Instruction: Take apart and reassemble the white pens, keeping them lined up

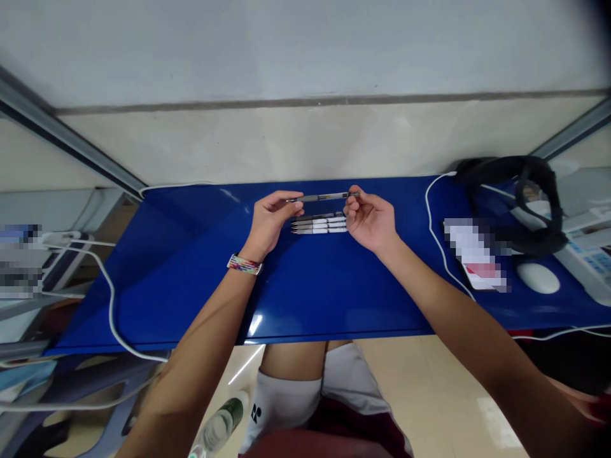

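Note:
A clear-barrelled pen (324, 197) with a dark grip lies level between my two hands, above the blue table. My left hand (270, 219) pinches its grip end between thumb and fingers. At the other end, my right hand (370, 216) has its fingertips closed on the pen. Just below, several pens (319, 225) lie side by side in a row on the table, white-barrelled ones nearest me and a dark one behind. Their right ends reach close to my right hand's fingers, which partly cover that area.
On the blue table (191, 273), a white cable (432, 222) runs down the right side. Beyond it are a blurred-out phone-like item (477, 261), a white mouse (538, 278) and a black headband-like device (548, 203). Another cable (112, 299) crosses the left edge. A pale wall (286, 140) stands behind.

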Motion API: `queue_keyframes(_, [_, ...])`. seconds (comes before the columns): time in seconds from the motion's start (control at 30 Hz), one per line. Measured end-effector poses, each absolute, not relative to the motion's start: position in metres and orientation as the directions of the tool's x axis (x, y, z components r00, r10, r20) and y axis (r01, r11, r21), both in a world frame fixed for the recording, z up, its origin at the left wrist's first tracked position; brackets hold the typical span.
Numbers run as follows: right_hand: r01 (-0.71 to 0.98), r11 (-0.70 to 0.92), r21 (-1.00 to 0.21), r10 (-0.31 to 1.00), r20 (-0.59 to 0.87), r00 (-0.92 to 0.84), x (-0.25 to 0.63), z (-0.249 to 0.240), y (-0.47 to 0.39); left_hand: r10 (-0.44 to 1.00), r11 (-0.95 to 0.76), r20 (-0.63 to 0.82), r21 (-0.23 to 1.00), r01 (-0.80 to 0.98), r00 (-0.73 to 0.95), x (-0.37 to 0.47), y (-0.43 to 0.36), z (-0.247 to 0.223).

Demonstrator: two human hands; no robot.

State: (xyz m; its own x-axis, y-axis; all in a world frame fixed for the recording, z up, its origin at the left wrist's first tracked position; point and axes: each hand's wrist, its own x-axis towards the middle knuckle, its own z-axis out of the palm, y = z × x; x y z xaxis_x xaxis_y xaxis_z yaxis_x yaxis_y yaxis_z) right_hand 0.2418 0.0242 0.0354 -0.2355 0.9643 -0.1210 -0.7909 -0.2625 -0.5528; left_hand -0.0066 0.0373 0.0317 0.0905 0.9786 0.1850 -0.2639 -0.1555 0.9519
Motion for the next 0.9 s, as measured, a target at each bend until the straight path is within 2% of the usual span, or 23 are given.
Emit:
queue_keyframes(0.4, [-0.767, -0.235, -0.597, 0.972, -0.157, -0.176, 0.2415, 0.0345, 0.0269, 0.977, -0.158, 0.188, 0.956, -0.248, 0.1, -0.007, 0.0414, 0.0243])
queue_keyframes(0.67, [-0.748, -0.187, -0.637, 0.982, -0.095, -0.165, 0.2425, 0.0323, 0.0265, 0.977, -0.141, 0.175, 0.957, -0.252, 0.119, -0.0065, 0.0398, 0.0234])
queue_keyframes(0.9, [-0.595, -0.096, -0.798, 0.994, -0.045, -0.1, 0.2434, 0.0358, 0.0274, 0.979, -0.132, 0.167, 0.954, -0.268, 0.113, -0.0066, 0.0393, 0.0276])
